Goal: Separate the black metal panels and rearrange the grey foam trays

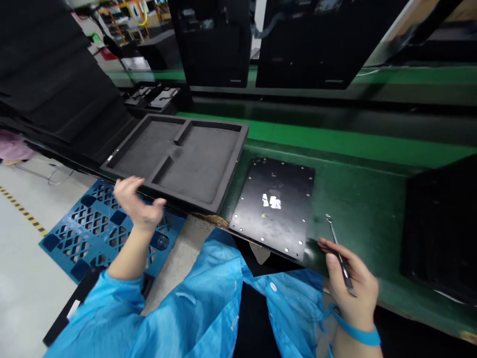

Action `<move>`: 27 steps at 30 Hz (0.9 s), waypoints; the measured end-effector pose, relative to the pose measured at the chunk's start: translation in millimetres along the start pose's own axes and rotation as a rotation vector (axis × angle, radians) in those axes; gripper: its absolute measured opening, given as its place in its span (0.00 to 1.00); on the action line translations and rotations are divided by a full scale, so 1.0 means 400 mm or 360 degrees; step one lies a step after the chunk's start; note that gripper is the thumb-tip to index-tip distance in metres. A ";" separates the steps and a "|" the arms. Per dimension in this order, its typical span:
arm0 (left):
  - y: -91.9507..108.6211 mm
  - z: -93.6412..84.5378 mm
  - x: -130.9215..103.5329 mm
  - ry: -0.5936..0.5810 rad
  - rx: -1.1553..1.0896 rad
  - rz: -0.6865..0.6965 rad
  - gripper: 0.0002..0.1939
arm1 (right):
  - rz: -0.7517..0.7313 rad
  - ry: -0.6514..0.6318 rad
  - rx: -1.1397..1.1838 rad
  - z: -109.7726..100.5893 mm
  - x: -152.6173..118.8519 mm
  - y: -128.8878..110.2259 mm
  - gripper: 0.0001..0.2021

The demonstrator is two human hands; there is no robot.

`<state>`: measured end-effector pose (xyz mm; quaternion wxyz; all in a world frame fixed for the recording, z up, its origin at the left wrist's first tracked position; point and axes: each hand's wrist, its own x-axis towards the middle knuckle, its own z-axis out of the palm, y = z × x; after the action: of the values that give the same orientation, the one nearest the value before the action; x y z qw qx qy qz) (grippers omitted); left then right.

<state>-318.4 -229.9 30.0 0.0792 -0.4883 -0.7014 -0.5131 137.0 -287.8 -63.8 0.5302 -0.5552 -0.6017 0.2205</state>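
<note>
My left hand [139,204] is open, thumb and fingers apart, by the front left edge of a black foam tray [228,174] with shallow recesses. It holds nothing. In my right hand [356,281] lies a slim metal tool [334,233] with a dark handle and a small shiny tip pointing away from me; its exact kind is unclear. Between the hands, a flat black plate [283,226] rests on the green bench top at its front edge. Small pale spots line its border, and white label scraps stick to its middle.
Tall stacked black sheets [55,74] rise at the left. A black block [441,228] stands on the green bench [357,199] at the right. Two dark panels [216,44] stand behind the bench. Below on the floor is a blue plastic pallet [108,228].
</note>
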 end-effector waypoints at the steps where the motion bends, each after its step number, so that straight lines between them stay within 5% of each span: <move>1: 0.008 -0.011 -0.018 0.0106 -0.0089 -0.0208 0.18 | 0.0000 0.0001 0.0005 0.001 -0.001 -0.001 0.12; 3: 0.034 -0.033 -0.051 -0.0211 -0.0393 -0.0796 0.24 | 0.0009 0.0004 0.0015 0.002 0.000 -0.003 0.12; 6: 0.101 -0.037 -0.096 -0.1295 -0.1158 -0.1809 0.42 | 0.0072 -0.0010 0.0014 0.000 0.006 -0.007 0.12; 8: 0.153 -0.016 -0.114 -0.1492 -0.1591 -0.2205 0.47 | 0.0118 -0.0017 0.0025 -0.002 0.011 -0.011 0.14; 12: 0.219 0.041 -0.122 -0.1190 -0.1689 -0.2300 0.42 | 0.0189 -0.0037 0.0103 -0.009 0.009 -0.019 0.16; 18: 0.239 0.065 -0.130 -0.0914 -0.1677 -0.2322 0.31 | 0.0237 -0.0084 0.0182 -0.024 -0.013 -0.020 0.17; 23: 0.224 0.010 -0.151 -0.0577 -0.1614 -0.1905 0.31 | 0.0232 -0.0114 0.0153 -0.027 -0.012 -0.016 0.18; 27: 0.168 -0.035 -0.164 -0.0352 -0.1629 -0.1520 0.32 | 0.0151 -0.0141 0.0108 -0.026 -0.005 -0.014 0.17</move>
<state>-239.0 -281.1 39.3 -0.4656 -0.1524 -0.5137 -0.7043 143.5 -294.5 -56.2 0.5105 -0.5545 -0.5898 0.2900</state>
